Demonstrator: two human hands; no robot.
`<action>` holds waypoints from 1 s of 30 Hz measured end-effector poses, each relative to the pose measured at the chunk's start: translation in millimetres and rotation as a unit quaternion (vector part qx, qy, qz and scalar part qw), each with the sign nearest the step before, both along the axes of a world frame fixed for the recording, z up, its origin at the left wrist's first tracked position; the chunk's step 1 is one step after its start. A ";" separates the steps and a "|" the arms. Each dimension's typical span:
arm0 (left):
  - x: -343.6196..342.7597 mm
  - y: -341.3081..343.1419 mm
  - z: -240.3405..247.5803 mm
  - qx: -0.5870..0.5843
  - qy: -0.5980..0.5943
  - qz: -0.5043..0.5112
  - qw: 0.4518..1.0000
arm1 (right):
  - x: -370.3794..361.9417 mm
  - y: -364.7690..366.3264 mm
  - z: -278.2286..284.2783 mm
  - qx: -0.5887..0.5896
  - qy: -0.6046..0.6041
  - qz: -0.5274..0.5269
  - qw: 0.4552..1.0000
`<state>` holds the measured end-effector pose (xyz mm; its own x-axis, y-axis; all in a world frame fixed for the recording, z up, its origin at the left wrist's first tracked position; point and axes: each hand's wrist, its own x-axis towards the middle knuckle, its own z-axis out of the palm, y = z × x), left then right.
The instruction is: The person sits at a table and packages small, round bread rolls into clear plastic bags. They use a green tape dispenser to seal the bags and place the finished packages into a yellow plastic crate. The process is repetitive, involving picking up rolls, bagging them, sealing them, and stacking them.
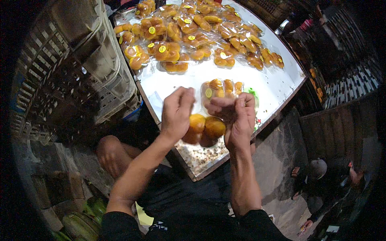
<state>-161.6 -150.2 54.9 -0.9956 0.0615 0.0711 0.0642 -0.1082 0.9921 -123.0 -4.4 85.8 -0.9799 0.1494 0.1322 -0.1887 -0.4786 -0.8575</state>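
Between my hands, over the near corner of the white table, is a clear plastic bag of round golden-brown buns (203, 127). My right hand (242, 122) is closed, its thumb and fingers pinched on what looks like the top of this bag. My left hand (175, 116) is raised beside the buns with curled fingers pressed together. Blur hides what those fingers hold, if anything. Just behind lies another bag of buns (215, 85) with a yellow round sticker, partly covered by my right hand. A green item (253, 93) shows beside that hand.
Many bagged buns (193, 38) with yellow stickers are heaped across the far part of the white table (273, 82). Dirty plastic crates (116, 80) stand along its left side. Large green fruits (82, 225) lie at lower left. A person in a grey cap (317, 168) is at lower right.
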 end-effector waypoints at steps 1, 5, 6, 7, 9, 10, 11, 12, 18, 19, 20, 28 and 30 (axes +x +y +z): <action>-5.5 -3.1 -0.5 -0.009 -0.046 -0.098 0.994 | 2.4 2.1 0.0 -0.016 -0.010 0.002 1.000; 7.2 13.0 -13.1 -0.170 0.414 0.263 0.855 | 0.2 6.8 -9.3 -0.033 -0.002 -0.006 0.999; 19.3 12.2 -10.1 -0.134 0.385 0.144 0.902 | 1.4 4.8 -5.3 -0.075 0.008 0.034 0.997; 28.3 24.1 0.8 -0.119 0.317 0.100 0.936 | -0.2 8.8 -9.3 -0.028 0.011 0.011 0.999; 25.6 15.4 23.5 -0.130 -0.047 -0.064 0.988 | -8.3 16.6 -19.0 0.068 0.019 -0.029 0.997; 21.7 19.1 5.2 -0.021 -0.014 -0.046 0.999 | -7.2 12.6 -21.5 0.167 0.035 -0.094 0.981; 18.4 17.0 0.5 0.023 -0.030 -0.060 0.998 | -5.8 10.2 -22.7 0.265 0.039 -0.165 0.949; 16.2 18.6 -0.2 0.098 -0.068 -0.048 0.992 | 1.0 6.9 -24.1 0.387 0.086 -0.213 0.893; 23.9 17.2 10.4 -0.043 0.111 0.034 0.992 | 12.8 -15.9 -32.7 0.419 0.051 -0.139 0.896; 25.3 12.8 10.6 -0.105 0.188 0.040 0.976 | 14.8 -8.8 -29.4 0.360 0.006 -0.066 0.930; 20.6 7.7 8.7 -0.108 0.233 0.031 0.966 | 15.8 -2.3 -27.0 0.297 -0.040 0.008 0.954; 1.0 -1.5 9.0 0.123 0.036 -0.088 0.988 | -1.6 8.9 -15.4 0.459 0.162 -0.070 0.871; 5.2 -1.4 12.9 0.066 0.084 -0.066 0.992 | 1.4 7.6 -3.8 0.458 0.121 -0.060 0.878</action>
